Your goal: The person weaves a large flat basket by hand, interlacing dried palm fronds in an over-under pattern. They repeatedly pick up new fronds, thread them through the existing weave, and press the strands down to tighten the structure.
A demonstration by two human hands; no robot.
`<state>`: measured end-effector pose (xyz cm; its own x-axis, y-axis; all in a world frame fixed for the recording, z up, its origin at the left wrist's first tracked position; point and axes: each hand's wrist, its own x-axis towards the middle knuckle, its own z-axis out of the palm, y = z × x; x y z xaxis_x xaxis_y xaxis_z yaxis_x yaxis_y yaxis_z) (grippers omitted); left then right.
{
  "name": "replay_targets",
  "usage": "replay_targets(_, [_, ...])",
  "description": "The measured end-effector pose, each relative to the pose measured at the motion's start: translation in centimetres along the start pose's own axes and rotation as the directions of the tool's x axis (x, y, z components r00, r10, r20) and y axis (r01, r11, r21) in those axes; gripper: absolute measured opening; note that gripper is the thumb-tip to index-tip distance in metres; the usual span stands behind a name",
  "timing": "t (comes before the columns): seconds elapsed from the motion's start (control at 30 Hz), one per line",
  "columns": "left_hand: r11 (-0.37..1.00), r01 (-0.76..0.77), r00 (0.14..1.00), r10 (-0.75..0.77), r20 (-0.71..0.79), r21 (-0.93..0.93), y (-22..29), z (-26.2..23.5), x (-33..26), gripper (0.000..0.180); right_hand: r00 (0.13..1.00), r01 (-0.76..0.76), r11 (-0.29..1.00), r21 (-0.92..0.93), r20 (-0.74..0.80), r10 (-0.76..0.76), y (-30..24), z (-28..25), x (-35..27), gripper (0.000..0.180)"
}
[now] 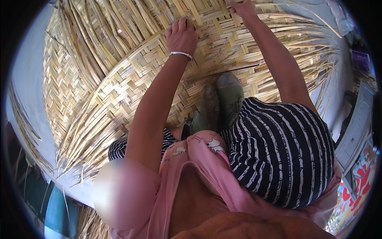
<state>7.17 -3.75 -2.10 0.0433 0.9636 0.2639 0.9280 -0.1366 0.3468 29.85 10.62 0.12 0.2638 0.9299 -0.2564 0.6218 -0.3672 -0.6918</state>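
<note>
A large mat (115, 91) of pale yellow split-reed strips lies beneath both my hands, its weave in a zigzag pattern. My left hand (182, 35), with a silver bangle at the wrist, rests on the woven part, fingers lightly bent and apart against the strips; nothing shows in it. Farther off and to the right, my right hand (243, 8) is at the upper edge of the view. Its thumb and forefinger are pinched together at a reed strip, whose far end is cut off by the picture edge.
Long loose strips (85, 44) lie across the mat's far left, and unwoven ends fan out around its rim. My green shoes (230, 93) stand on the mat between my arms. A grey metal frame (358, 123) is at right; a blue object (59, 211) stands at lower left.
</note>
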Motion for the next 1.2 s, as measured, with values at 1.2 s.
replay_targets(1.2, [0.983,0.186,0.982,-0.186,-0.024,-0.001,-1.8,-3.0,-6.1,0.045,0.687,0.723,0.674,-0.154,0.263,-0.677,-0.2,2.5,-11.9,0.033])
